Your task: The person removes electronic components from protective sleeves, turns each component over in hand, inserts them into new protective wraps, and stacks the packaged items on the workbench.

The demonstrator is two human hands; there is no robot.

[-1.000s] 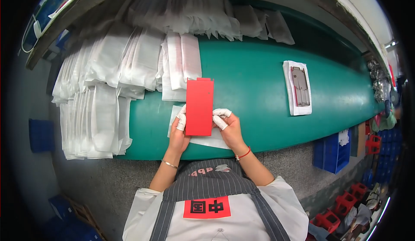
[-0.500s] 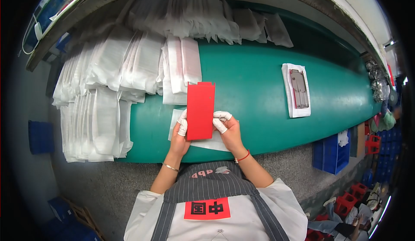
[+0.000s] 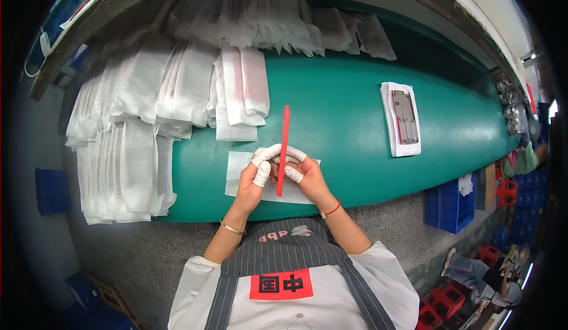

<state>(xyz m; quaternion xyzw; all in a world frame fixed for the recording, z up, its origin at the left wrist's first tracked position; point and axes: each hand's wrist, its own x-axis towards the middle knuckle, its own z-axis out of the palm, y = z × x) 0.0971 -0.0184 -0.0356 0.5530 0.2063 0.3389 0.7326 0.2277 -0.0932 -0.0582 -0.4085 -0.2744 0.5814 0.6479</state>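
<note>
A thin red panel stands edge-on above the green table. My right hand, with white finger covers, is closed on the panel's right side. On the other side is my left hand, its covered fingers curled against the panel near its lower half. Beneath both hands lies a flat white sheet or sleeve. Farther right, a dark frame-like part with a red edge rests on a white sleeve.
Rows of white sleeves cover the table's left and back. Blue bins stand beyond the near right edge, with red stools and another person at the lower right. A beam arches overhead.
The red panel has turned from showing its broad face to standing edge-on. My left fingers have shifted up and across towards it. The other person at the lower right has come further into view.
</note>
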